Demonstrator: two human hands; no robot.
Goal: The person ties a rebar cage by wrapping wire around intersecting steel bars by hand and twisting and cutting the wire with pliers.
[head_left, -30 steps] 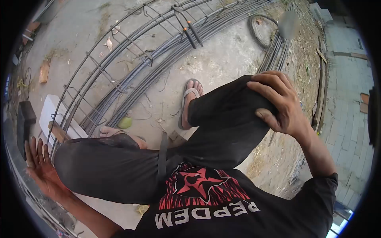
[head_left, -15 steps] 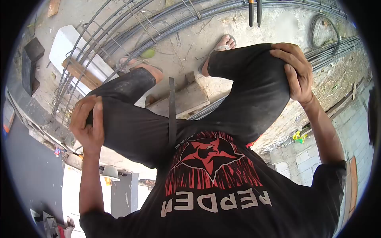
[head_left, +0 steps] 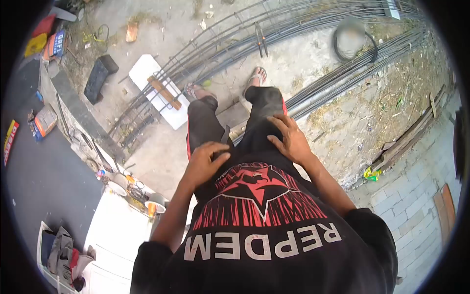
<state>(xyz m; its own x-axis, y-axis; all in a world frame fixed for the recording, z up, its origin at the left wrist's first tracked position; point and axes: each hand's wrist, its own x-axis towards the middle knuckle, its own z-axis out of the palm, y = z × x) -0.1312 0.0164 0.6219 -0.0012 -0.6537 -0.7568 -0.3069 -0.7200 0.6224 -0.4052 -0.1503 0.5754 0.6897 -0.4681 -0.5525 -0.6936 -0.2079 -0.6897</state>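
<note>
My left hand (head_left: 208,160) is by the waist of my black pants (head_left: 201,125), fingers bent and thumb apart, with nothing visible in it. Just beyond its fingertips a dark strap (head_left: 225,134) hangs from the waist. Over my right thigh is my right hand (head_left: 291,140), its fingers spread and no object in it. Both hands are nearest to the hem of my black T-shirt (head_left: 264,245), which bears a red star print. My sandalled feet, the right foot (head_left: 256,76) and the left foot (head_left: 198,91), stand on the ground.
Long rebar cages (head_left: 215,49) lie ahead, with a black and orange two-handled tool (head_left: 260,40) on them. Steel rods (head_left: 342,73) and a coil of wire (head_left: 374,49) are at right. A white board (head_left: 171,113) carries a wooden piece (head_left: 165,93). A black block (head_left: 99,78) lies left.
I have risen from a seated or crouched pose to upright. Both hands have left my knees and moved inward to the waist and upper thigh.
</note>
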